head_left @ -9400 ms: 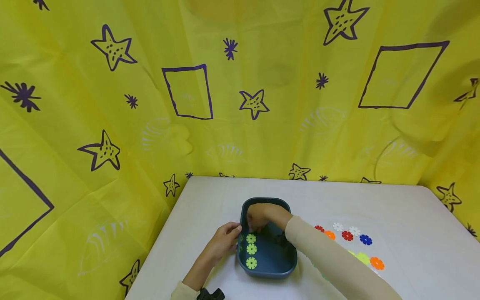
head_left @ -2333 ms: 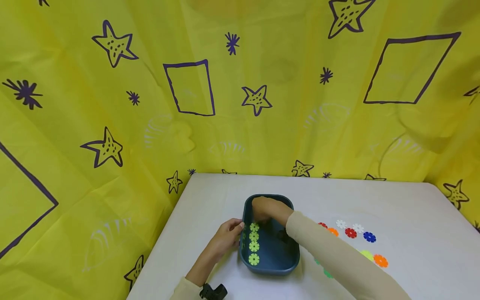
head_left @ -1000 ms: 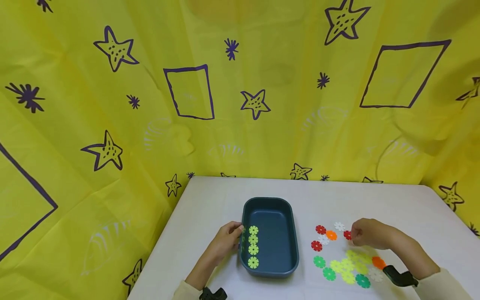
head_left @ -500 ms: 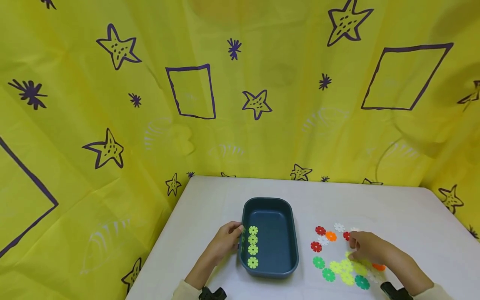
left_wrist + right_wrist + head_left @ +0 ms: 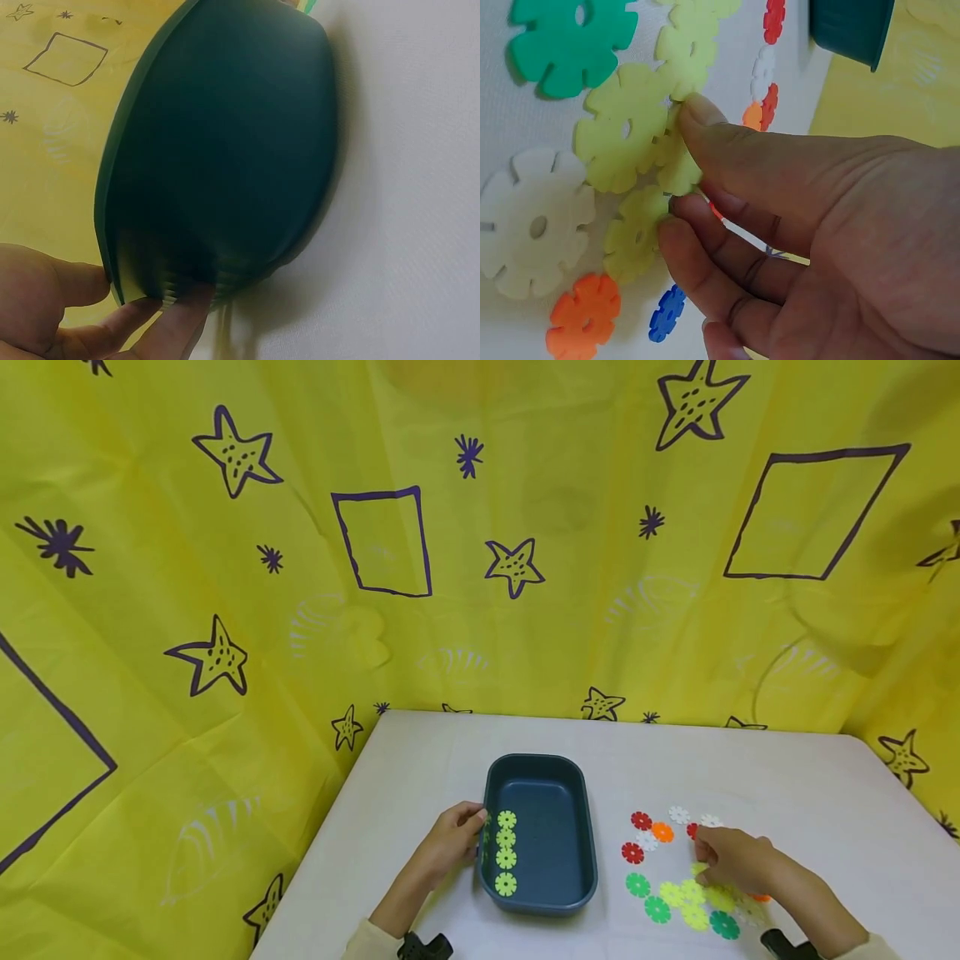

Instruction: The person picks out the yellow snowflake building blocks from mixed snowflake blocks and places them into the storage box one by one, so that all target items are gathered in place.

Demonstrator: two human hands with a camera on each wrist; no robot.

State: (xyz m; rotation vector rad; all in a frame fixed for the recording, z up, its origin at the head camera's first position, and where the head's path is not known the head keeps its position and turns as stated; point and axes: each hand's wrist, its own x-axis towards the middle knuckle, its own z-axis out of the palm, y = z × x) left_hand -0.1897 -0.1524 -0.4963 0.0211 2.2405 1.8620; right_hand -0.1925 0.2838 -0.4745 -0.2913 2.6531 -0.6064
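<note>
My left hand point(image 5: 453, 841) grips the left rim of a dark teal, open-topped plastic box point(image 5: 551, 906), thumb and fingers pinching its wall in the left wrist view. Inside, along the left side, several yellow-green notched snowflake discs point(image 5: 506, 858) lie in a straight row. My right hand point(image 5: 738, 860) is over the loose snowflake discs to the right of the box. In the right wrist view, its thumb and fingertips are at opposite edges of a yellow-green snowflake disc point(image 5: 678, 166) within the cluster. Other yellow-green discs point(image 5: 622, 127) lie right against it.
Green discs point(image 5: 657, 909), red discs point(image 5: 633, 852), white discs point(image 5: 678, 814) and an orange disc point(image 5: 662, 832) lie loose on the white table point(image 5: 450, 743). A blue disc point(image 5: 667, 313) shows in the right wrist view. Yellow patterned cloth point(image 5: 525, 643) hangs behind and at the sides.
The row in the box has grown by one disc. My right hand has left the box and moved from beside a red disc down to the yellow-green cluster. My left hand stays at the rim.
</note>
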